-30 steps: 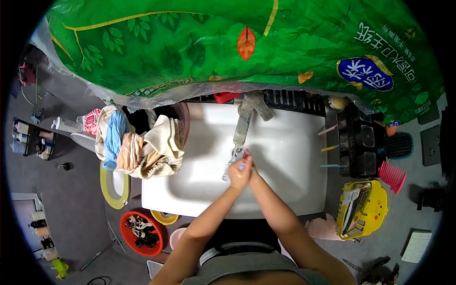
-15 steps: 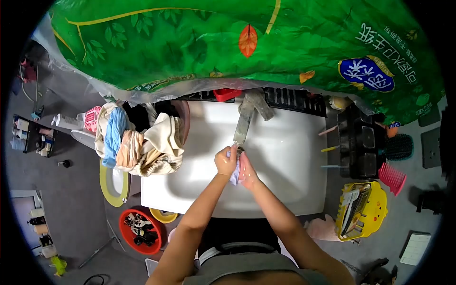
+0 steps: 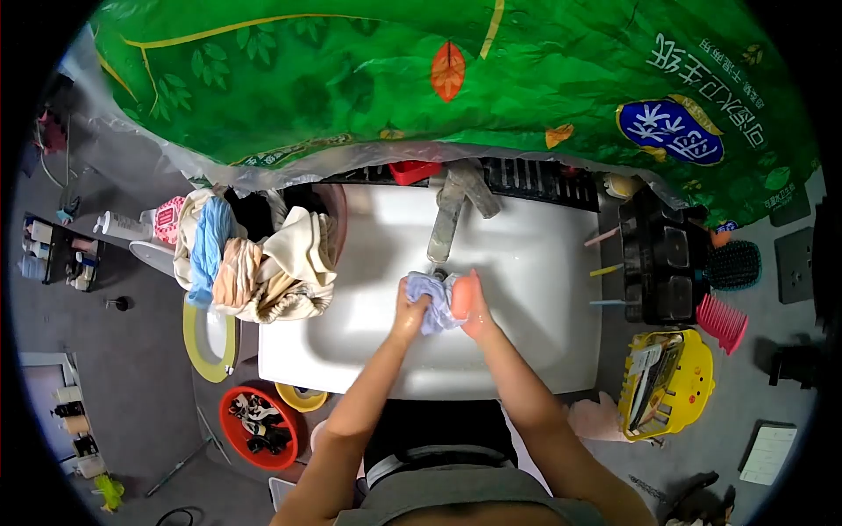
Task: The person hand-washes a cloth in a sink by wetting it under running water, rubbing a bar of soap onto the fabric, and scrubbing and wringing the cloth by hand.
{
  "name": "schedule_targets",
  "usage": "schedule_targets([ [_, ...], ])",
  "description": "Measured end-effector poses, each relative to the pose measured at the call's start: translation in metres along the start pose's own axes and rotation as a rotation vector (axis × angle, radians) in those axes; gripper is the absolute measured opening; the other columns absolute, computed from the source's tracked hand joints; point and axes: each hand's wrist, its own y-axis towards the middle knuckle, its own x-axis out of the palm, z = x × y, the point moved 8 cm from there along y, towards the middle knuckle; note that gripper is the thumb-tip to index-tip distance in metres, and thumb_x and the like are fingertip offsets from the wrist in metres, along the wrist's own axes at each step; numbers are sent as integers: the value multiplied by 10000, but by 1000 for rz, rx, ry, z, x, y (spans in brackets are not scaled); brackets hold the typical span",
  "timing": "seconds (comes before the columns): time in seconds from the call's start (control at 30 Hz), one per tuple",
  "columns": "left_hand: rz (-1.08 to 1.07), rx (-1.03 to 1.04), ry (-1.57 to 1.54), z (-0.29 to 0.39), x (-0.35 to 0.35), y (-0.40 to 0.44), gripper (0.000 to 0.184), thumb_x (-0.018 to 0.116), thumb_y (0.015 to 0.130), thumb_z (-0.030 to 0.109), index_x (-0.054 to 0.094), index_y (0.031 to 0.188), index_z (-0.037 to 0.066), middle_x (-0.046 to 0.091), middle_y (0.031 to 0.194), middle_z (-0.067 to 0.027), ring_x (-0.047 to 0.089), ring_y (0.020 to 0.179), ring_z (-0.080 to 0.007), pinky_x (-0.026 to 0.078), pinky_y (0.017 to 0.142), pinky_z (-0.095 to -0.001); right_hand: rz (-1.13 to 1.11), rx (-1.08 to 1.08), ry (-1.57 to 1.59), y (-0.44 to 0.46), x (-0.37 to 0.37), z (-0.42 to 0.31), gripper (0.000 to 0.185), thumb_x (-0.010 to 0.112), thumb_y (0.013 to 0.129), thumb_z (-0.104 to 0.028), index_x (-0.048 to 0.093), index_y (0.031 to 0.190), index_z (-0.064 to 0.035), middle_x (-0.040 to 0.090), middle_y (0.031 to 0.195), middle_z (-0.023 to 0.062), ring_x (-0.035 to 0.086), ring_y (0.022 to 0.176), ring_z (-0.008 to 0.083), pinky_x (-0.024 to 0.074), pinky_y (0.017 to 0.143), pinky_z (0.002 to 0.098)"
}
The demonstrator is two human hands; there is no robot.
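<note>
A wet, crumpled lavender cloth (image 3: 427, 302) is bunched below the tap (image 3: 445, 230), over the white sink basin (image 3: 368, 342). My left hand (image 3: 407, 314) grips its left side, fingers curled into the folds. At the cloth's right edge, my right hand (image 3: 476, 309) is curled around an orange-pink bar of soap (image 3: 461, 299), which touches or nearly touches the fabric. Wet spots glisten on both hands.
Left of the basin, clothes (image 3: 263, 272) are heaped in a tub. A red bucket (image 3: 259, 428) stands at lower left. To the right are a black organizer (image 3: 645, 289), a pink comb (image 3: 722, 323) and a yellow basket (image 3: 688, 386). A green plastic package (image 3: 351, 79) hangs over the back.
My hands have moved apart, and the lavender cloth, earlier squeezed between them, is spread wider. The orange-pink soap now shows in my right hand.
</note>
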Motion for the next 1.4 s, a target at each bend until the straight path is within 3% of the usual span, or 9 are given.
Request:
schedule_targets([
  [0.23, 50, 618, 1038, 56, 76, -46, 218, 583, 724, 212, 550, 638, 14, 542, 590, -187, 545, 523, -313, 419, 493, -362, 144, 75, 75, 22, -10, 42, 517, 425, 776, -597, 517, 973, -128, 565, 862, 14, 537, 777, 166, 449, 686, 319],
  [0.33, 383, 547, 1012, 65, 36, -18, 312, 556, 741, 217, 508, 516, 5, 503, 502, -175, 507, 437, -303, 385, 438, -364, 91, 112, -96, 13, -4, 46, 540, 392, 786, -606, 513, 968, -113, 561, 830, 14, 532, 754, 167, 446, 662, 328],
  [0.7, 425, 322, 1010, 53, 15, -17, 340, 492, 792, 293, 565, 597, 24, 519, 534, -186, 519, 503, -341, 408, 490, -376, 24, 59, 10, -5, 26, 44, 606, 401, 782, -607, 492, 1061, -77, 541, 978, 27, 517, 888, 147, 416, 756, 307],
  [0.8, 520, 346, 711, 40, -5, -10, 268, 455, 862, 265, 546, 806, 19, 583, 691, -126, 562, 573, -234, 417, 508, -349, 40, 7, -89, -8, 32, 37, 647, 372, 801, -594, 439, 1145, -50, 484, 1133, 58, 463, 1036, 164, 360, 875, 306],
  [0.9, 642, 68, -372, -5, -26, -8, 185, 502, 846, 187, 514, 873, 4, 562, 683, -79, 534, 566, -179, 412, 491, -303, 2, 54, 51, -6, 35, 34, 572, 363, 821, -563, 478, 1044, -48, 515, 1040, 51, 492, 954, 173, 381, 833, 290],
  [1.0, 497, 48, -360, 3, -3, -22, 122, 530, 835, 140, 543, 811, 21, 549, 665, -20, 516, 578, -124, 402, 502, -243, 109, 87, 27, 4, 15, 38, 448, 405, 814, -541, 510, 913, -117, 541, 889, 5, 519, 808, 146, 428, 704, 286],
  [1.13, 160, 662, 767, 55, 54, -38, 339, 546, 820, 245, 537, 582, 4, 515, 518, -75, 424, 463, -136, 367, 462, -289, 194, 87, 8, 5, 8, 48, 428, 413, 811, -535, 517, 919, -134, 551, 877, -11, 534, 803, 139, 438, 650, 292],
  [1.27, 395, 238, 784, 51, 5, 11, 369, 504, 825, 277, 574, 591, 1, 504, 488, -135, 437, 423, -184, 354, 438, -316, 63, 75, -5, -3, 41, 36, 493, 392, 794, -579, 522, 915, -119, 560, 848, 0, 545, 815, 135, 432, 624, 291],
  [1.4, 280, 622, 804, 53, 47, -20, 315, 503, 810, 238, 601, 601, 24, 522, 516, -158, 491, 426, -239, 378, 443, -333, -200, 84, 196, 55, -13, 44, 518, 412, 758, -627, 525, 809, -125, 547, 745, 11, 522, 693, 142, 424, 602, 283],
])
